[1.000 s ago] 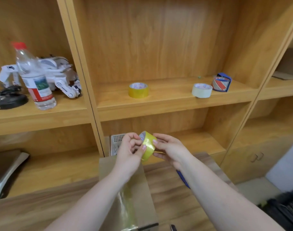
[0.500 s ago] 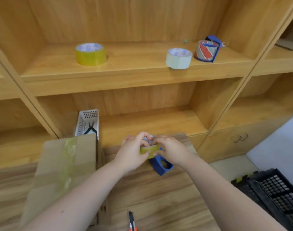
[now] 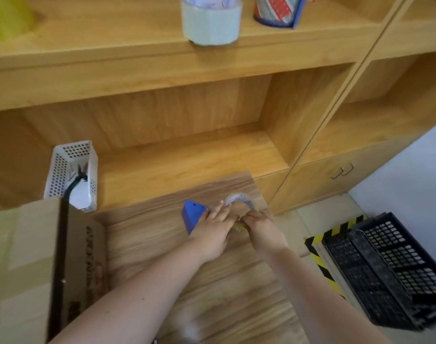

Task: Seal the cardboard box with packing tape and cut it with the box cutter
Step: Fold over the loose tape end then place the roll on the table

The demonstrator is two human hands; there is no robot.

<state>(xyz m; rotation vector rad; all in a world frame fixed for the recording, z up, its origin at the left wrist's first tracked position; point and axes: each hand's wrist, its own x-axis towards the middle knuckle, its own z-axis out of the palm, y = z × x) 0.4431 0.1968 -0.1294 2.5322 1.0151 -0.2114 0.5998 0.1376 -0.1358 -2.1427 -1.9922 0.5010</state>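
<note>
Near the tabletop's (image 3: 212,281) far right corner, our left hand (image 3: 213,233) and right hand (image 3: 262,229) both keep a clenched grip on the yellow packing tape roll (image 3: 240,202), beside a blue tape dispenser (image 3: 193,216). The cardboard box (image 3: 26,264) sits at the left edge.

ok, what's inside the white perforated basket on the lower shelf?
In the white basket, a tool with dark handles stands upright above something pale at the bottom. Which tool cannot be told; the cardboard box covers the basket's lower left corner.
</note>
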